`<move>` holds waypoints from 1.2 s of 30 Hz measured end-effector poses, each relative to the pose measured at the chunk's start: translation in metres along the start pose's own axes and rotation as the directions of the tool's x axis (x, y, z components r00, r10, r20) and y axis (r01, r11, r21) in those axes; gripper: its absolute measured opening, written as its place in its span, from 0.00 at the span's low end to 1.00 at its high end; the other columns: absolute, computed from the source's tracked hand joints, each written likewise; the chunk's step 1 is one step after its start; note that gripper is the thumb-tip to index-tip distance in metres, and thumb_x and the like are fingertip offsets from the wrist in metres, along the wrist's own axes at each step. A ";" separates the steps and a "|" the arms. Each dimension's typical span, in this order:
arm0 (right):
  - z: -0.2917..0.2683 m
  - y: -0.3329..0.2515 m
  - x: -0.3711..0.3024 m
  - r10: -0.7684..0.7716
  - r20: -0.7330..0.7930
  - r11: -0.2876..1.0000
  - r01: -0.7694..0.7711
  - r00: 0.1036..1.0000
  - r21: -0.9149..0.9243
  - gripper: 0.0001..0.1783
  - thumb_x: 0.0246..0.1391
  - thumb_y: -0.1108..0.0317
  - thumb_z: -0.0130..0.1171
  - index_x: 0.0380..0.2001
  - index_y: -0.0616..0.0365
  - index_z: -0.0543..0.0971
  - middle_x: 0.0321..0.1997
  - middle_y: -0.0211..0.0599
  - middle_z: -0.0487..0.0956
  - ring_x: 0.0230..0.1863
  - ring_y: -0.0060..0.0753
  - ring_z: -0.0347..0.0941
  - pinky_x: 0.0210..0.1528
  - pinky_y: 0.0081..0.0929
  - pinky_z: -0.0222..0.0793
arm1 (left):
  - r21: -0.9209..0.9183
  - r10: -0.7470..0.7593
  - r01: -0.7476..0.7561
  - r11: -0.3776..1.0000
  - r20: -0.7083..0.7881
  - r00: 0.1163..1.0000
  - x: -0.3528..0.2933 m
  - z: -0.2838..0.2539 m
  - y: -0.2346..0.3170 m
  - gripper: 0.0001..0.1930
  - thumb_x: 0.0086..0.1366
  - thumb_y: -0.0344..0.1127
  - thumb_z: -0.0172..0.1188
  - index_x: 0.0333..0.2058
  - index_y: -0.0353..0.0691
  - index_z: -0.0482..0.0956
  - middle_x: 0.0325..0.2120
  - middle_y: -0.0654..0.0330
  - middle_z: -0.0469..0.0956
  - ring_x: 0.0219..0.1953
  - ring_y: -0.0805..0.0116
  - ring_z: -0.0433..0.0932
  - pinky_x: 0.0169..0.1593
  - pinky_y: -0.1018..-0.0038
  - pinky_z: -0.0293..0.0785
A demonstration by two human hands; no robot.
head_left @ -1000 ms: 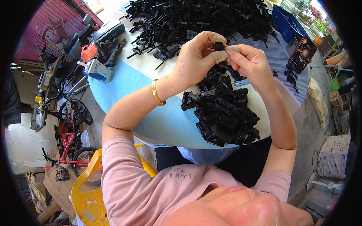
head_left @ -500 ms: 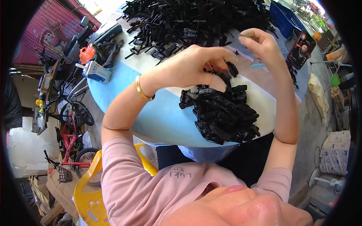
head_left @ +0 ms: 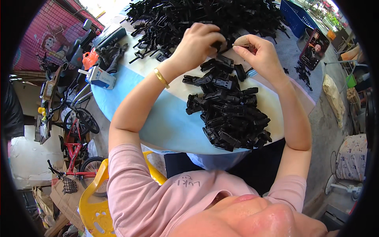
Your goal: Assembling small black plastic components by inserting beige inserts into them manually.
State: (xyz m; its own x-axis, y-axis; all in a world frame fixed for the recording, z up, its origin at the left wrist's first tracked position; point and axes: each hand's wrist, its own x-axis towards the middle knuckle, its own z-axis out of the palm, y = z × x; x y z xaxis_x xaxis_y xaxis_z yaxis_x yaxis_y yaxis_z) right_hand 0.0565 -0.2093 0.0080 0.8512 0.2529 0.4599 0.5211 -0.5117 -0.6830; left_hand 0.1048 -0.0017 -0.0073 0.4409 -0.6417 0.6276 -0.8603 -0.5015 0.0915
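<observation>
"Where were the left grip (head_left: 197, 44) and right grip (head_left: 258, 51)?"
"Both just beyond the near pile of black parts (head_left: 233, 114) on the counter (head_left: 166, 122)."
"Grasping anything?"
"I couldn't tell; left was curled, right nearly pinched."

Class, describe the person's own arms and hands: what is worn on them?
Both arms have short, pale pink fabric sleeves, plain and ending above the elbow. A shiny, gold-coloured, metal-looking bangle circles the wrist of the left hand; the right hand has none. A tan, fabric-like wrap seems to cover the right index fingertip.
</observation>
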 end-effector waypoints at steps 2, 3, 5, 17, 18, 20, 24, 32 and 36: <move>0.000 -0.008 -0.001 -0.041 -0.022 0.999 0.042 0.999 0.009 0.08 0.44 0.70 0.61 0.30 0.62 0.76 0.20 0.22 0.71 0.21 0.10 0.60 0.23 0.11 0.58 | -0.278 -0.252 0.204 0.939 -0.150 0.956 0.004 -0.004 0.000 0.17 0.45 0.30 0.64 0.38 0.43 0.75 0.36 0.60 0.75 0.39 0.66 0.72 0.43 0.72 0.69; 0.001 -0.012 -0.002 -0.083 -0.045 0.996 0.084 0.995 0.016 0.09 0.42 0.72 0.63 0.30 0.61 0.76 0.20 0.22 0.70 0.21 0.10 0.60 0.22 0.11 0.57 | -0.503 -0.469 0.364 0.784 -0.096 0.878 0.004 -0.005 0.002 0.16 0.47 0.31 0.64 0.37 0.41 0.75 0.32 0.60 0.76 0.35 0.69 0.75 0.39 0.74 0.71; 0.004 -0.019 -0.006 -0.164 -0.049 0.986 0.163 0.985 -0.015 0.10 0.40 0.73 0.64 0.29 0.61 0.76 0.19 0.22 0.70 0.20 0.09 0.60 0.21 0.11 0.56 | -0.616 -0.508 0.389 0.684 -0.020 0.861 0.007 -0.013 0.008 0.18 0.50 0.33 0.64 0.39 0.35 0.72 0.28 0.60 0.77 0.30 0.74 0.76 0.35 0.80 0.72; 0.006 -0.017 -0.004 0.155 -0.005 0.905 -0.140 0.988 0.401 0.09 0.44 0.74 0.62 0.31 0.62 0.76 0.26 0.29 0.76 0.28 0.13 0.70 0.31 0.09 0.65 | -0.785 -0.416 0.408 0.465 0.213 0.884 0.001 -0.025 0.054 0.26 0.54 0.27 0.60 0.52 0.37 0.63 0.37 0.63 0.73 0.39 0.77 0.72 0.44 0.77 0.71; 0.004 -0.018 -0.005 0.200 0.069 0.849 -0.208 0.977 0.485 0.10 0.44 0.74 0.62 0.33 0.62 0.76 0.27 0.30 0.76 0.28 0.14 0.70 0.31 0.10 0.66 | -0.687 -0.382 0.389 0.613 0.173 0.908 0.000 -0.024 0.057 0.28 0.53 0.25 0.60 0.53 0.37 0.63 0.41 0.62 0.71 0.43 0.76 0.71 0.50 0.75 0.67; 0.005 -0.015 -0.004 0.171 0.076 0.878 -0.186 0.982 0.440 0.10 0.45 0.73 0.61 0.33 0.61 0.75 0.27 0.28 0.75 0.26 0.13 0.69 0.29 0.09 0.64 | -0.669 -0.382 0.385 0.636 0.160 0.910 0.001 -0.024 0.059 0.28 0.53 0.24 0.60 0.53 0.37 0.63 0.43 0.61 0.71 0.45 0.75 0.70 0.52 0.75 0.66; -0.002 -0.017 -0.002 0.252 0.165 0.777 -0.300 0.954 0.554 0.07 0.50 0.70 0.57 0.32 0.60 0.75 0.23 0.24 0.72 0.21 0.10 0.63 0.23 0.09 0.57 | -0.765 -0.422 0.376 0.523 0.151 0.894 -0.001 -0.020 0.058 0.24 0.55 0.23 0.57 0.51 0.38 0.61 0.42 0.59 0.71 0.43 0.74 0.72 0.50 0.75 0.69; 0.011 -0.023 -0.009 0.058 0.019 0.931 -0.061 0.998 0.359 0.07 0.54 0.67 0.52 0.31 0.60 0.74 0.21 0.21 0.68 0.19 0.08 0.58 0.20 0.08 0.52 | -0.844 -0.480 0.422 0.330 0.235 0.845 0.002 -0.026 0.058 0.20 0.54 0.22 0.58 0.45 0.41 0.63 0.35 0.61 0.72 0.38 0.77 0.73 0.42 0.79 0.73; 0.010 -0.022 -0.011 0.070 -0.002 0.923 -0.064 0.998 0.380 0.08 0.55 0.66 0.51 0.31 0.60 0.74 0.20 0.21 0.68 0.19 0.09 0.57 0.20 0.09 0.51 | -0.817 -0.504 0.452 0.359 0.238 0.830 0.003 -0.030 0.062 0.21 0.52 0.23 0.60 0.44 0.41 0.64 0.33 0.64 0.72 0.36 0.79 0.72 0.41 0.81 0.73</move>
State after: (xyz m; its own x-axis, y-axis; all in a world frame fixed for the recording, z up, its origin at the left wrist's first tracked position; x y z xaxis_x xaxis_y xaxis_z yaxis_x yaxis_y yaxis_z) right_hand 0.0367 -0.1926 0.0123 0.8856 0.2144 0.4121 0.4500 -0.1759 -0.8755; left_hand 0.0447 -0.0168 0.0234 0.8607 -0.4179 0.2909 -0.3184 0.0041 0.9480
